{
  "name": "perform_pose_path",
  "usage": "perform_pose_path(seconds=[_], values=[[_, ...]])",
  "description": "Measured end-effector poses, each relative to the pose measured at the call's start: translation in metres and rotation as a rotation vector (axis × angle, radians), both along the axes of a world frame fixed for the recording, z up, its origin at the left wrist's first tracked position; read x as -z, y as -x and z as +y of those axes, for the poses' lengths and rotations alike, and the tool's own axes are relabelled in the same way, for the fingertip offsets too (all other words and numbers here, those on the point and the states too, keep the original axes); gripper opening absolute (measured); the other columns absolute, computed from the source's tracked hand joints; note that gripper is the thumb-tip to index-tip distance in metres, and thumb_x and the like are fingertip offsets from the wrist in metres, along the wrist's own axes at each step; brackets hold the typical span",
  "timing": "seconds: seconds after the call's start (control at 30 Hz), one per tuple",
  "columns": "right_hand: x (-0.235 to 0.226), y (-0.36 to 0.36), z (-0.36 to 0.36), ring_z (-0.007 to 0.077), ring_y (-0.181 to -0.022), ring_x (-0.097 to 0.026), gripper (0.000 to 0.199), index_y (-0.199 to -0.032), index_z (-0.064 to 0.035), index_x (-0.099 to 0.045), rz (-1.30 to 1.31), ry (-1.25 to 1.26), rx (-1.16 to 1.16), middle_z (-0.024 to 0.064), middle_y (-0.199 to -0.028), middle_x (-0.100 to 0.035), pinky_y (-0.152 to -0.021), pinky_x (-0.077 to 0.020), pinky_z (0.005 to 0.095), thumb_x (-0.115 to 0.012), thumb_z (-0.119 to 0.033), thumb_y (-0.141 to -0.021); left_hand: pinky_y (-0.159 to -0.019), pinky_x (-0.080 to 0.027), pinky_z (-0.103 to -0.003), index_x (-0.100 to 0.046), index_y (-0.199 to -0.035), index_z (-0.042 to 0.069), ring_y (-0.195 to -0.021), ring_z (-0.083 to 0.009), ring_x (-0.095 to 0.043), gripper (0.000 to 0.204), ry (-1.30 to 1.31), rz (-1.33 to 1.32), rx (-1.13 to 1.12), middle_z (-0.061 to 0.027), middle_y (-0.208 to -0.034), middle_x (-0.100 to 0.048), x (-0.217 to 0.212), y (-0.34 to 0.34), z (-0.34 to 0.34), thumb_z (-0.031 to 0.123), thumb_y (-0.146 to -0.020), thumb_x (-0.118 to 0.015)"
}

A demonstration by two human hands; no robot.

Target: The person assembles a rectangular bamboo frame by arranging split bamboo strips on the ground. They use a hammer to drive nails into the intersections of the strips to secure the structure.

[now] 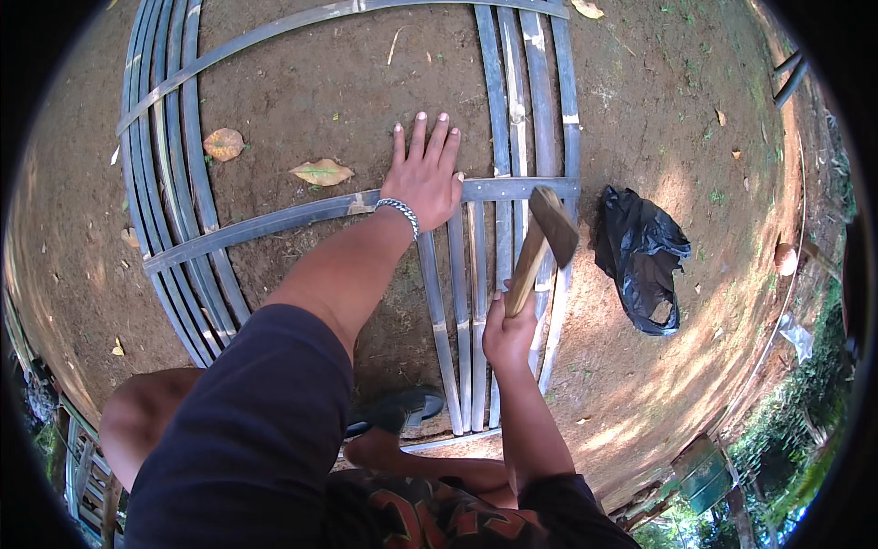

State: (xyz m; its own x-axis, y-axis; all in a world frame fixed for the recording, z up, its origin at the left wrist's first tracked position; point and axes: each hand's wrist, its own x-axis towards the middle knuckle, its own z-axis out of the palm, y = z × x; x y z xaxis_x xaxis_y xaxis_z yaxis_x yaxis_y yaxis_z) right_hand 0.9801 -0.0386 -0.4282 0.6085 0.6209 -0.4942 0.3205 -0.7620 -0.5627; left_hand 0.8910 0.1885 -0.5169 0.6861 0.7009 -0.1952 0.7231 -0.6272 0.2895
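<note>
Long bamboo slats, dark on one face, lie lengthwise on the ground at the right, with crosswise slats over them. My left hand lies flat on the nearer cross slat, fingers stretched out and apart, thumb beside the slat. Small nail-like dots show on that slat to the right of the hand. My right hand grips the wooden handle of a hatchet. Its dark, broad metal head is raised near the cross slat's right end, hiding part of the slats beneath.
Another bundle of lengthwise slats lies at the left, under a farther cross slat. A crumpled black plastic bag sits on the dirt at the right. Dry leaves lie inside the frame. My shoe is close to the slats' near ends.
</note>
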Motion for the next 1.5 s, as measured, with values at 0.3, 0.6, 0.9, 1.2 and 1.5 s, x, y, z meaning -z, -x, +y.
perform_pose_path(seconds=[0.3,0.6,0.9,1.2,1.5], values=[[0.011,0.021,-0.023,0.0444,-0.081,-0.071,0.021,-0.111,-0.0008,-0.062,-0.031,-0.107,0.081,0.0248,-0.084,-0.070,-0.072,-0.0550,0.0487,-0.068,-0.013,-0.095,-0.127,-0.006,-0.062,-0.036,-0.156,0.002,-0.158,-0.0373,-0.013,0.063,-0.002,-0.093,-0.029,-0.0167,-0.169,-0.022,0.009,0.001,0.001,0.032,-0.101,-0.046],[0.035,0.049,-0.051,0.0221,-0.072,-0.068,0.032,-0.104,-0.0001,-0.065,-0.074,-0.088,0.377,0.0103,-0.086,-0.072,-0.070,-0.0550,0.0367,-0.085,-0.013,-0.084,-0.127,-0.005,-0.062,-0.061,-0.135,0.012,-0.155,-0.0313,-0.026,0.042,0.095,-0.309,0.039,-0.0116,-0.158,-0.043,0.006,0.015,0.004,0.021,-0.094,-0.055],[0.034,0.058,-0.067,0.0260,-0.075,-0.070,0.031,-0.102,-0.0004,-0.065,-0.003,-0.195,0.454,0.0140,-0.089,-0.072,-0.072,-0.0548,0.0386,-0.085,-0.015,-0.083,-0.104,-0.042,-0.049,-0.071,-0.123,0.010,-0.116,-0.0316,-0.061,0.033,0.225,-0.143,0.240,-0.0104,-0.119,-0.071,-0.013,-0.021,0.018,0.030,-0.097,-0.065],[0.021,0.068,-0.075,0.0273,-0.078,-0.071,0.029,-0.099,-0.0013,-0.064,0.032,-0.235,0.518,0.0145,-0.086,-0.072,-0.075,-0.0550,0.0390,-0.085,-0.015,-0.083,-0.091,-0.055,-0.035,-0.069,-0.123,0.001,-0.098,-0.0185,-0.071,0.033,0.776,0.099,0.280,-0.0119,-0.112,-0.076,-0.009,-0.058,0.060,0.018,-0.095,-0.072],[0.023,0.064,-0.080,0.0310,-0.081,-0.073,0.032,-0.104,0.0002,-0.065,0.095,-0.199,0.524,0.0161,-0.087,-0.072,-0.077,-0.0560,0.0399,-0.083,-0.018,-0.085,-0.094,-0.054,-0.031,-0.067,-0.127,0.000,-0.102,-0.0139,-0.068,0.034,1.065,0.031,0.205,-0.0093,-0.115,-0.075,0.004,-0.054,0.070,0.014,-0.097,-0.071]])
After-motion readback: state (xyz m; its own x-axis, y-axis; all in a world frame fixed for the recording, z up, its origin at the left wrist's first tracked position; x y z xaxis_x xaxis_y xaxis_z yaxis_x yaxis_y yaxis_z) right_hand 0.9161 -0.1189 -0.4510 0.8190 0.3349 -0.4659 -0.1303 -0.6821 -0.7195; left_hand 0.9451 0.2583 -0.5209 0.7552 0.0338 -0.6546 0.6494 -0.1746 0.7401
